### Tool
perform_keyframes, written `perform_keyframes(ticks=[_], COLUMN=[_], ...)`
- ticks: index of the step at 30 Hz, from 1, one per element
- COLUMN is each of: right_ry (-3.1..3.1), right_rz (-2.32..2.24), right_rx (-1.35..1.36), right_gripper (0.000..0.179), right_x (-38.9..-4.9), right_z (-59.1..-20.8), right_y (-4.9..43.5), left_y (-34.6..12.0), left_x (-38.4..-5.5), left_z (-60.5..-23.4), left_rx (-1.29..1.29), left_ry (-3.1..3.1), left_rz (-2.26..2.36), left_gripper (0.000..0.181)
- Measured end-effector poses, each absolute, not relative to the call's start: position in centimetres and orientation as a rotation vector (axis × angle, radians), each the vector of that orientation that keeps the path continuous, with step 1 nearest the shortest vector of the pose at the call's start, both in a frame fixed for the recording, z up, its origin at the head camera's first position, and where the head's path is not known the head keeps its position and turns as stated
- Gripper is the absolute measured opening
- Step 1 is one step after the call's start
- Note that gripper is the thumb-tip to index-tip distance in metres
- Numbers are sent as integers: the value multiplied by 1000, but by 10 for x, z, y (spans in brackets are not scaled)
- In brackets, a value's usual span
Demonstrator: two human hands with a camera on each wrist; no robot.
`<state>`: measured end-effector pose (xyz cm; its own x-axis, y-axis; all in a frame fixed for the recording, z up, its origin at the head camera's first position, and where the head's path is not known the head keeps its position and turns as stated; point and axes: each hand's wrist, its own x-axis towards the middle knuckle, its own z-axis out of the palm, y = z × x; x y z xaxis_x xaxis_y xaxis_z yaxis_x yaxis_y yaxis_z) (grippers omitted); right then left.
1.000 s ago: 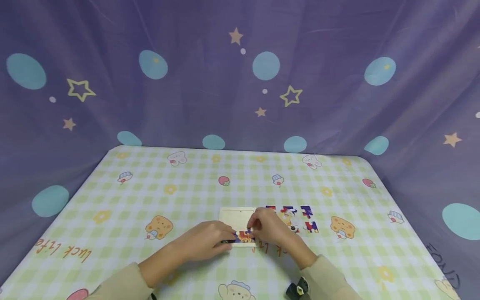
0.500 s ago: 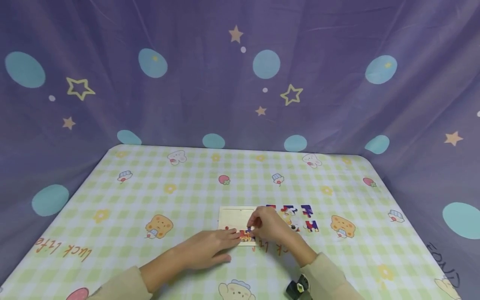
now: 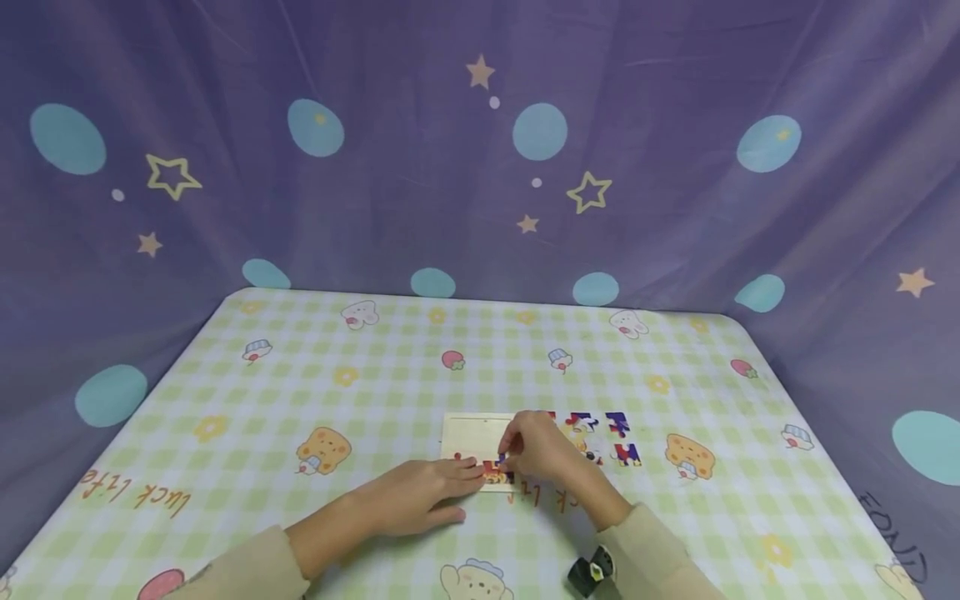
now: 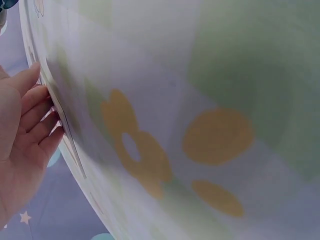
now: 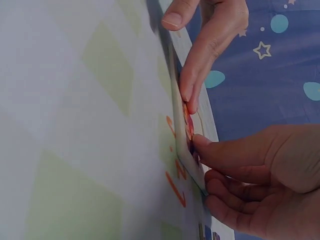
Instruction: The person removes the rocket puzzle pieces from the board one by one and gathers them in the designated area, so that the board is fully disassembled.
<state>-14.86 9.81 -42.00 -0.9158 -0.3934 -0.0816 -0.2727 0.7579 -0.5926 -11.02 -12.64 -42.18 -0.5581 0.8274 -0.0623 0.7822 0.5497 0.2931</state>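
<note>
A pale puzzle board point(image 3: 474, 433) with a raised rim lies on the table between both hands. Colourful jigsaw pieces point(image 3: 495, 477) sit along its near edge, partly covered by the fingers. My left hand point(image 3: 420, 498) lies with straight fingers over the near left part of the board, its fingertips pressing on the pieces; the right wrist view shows these fingers point(image 5: 196, 75) flat on them. At the board's right edge my right hand point(image 3: 542, 446) pinches a blue-and-purple jigsaw piece point(image 3: 502, 457) between thumb and index finger. Much of that piece is hidden.
Several loose jigsaw pieces point(image 3: 617, 423) lie to the right of the board, some hidden behind the right hand. A checked cloth point(image 3: 360, 400) with cartoon prints covers the table. A purple curtain point(image 3: 420, 192) hangs behind it. A black device point(image 3: 590, 572) is at the right wrist.
My left hand has slid right along the board's near edge, its fingers flattening over the pieces. The right hand keeps its pinch at the right edge. The view has shifted slightly.
</note>
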Motion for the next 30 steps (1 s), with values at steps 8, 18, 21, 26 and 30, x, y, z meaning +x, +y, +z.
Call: perform_keyframes(ticks=[8, 18, 21, 26, 30], right_ry=[2695, 2662, 2665, 2605, 2547], right_rz=[-907, -1032, -1051, -1127, -1193], right_rx=[-500, -594, -580, -545, -516], right_gripper=[15, 10, 9, 10, 12], right_x=[-150, -151, -151, -149, -149], right_z=[-421, -422, -422, -420, -420], right_y=[99, 104, 104, 105, 105], left_y=[-125, -126, -126, -127, -127], left_x=[-109, -110, -110, -110, -110], left_z=[-421, -422, -422, -423, -422], left_rx=[1334, 1316, 1313, 1321, 1332], left_ry=[2575, 2579, 2582, 2582, 2586], left_rz=[353, 337, 343, 343, 349], left_gripper=[47, 47, 46, 47, 47])
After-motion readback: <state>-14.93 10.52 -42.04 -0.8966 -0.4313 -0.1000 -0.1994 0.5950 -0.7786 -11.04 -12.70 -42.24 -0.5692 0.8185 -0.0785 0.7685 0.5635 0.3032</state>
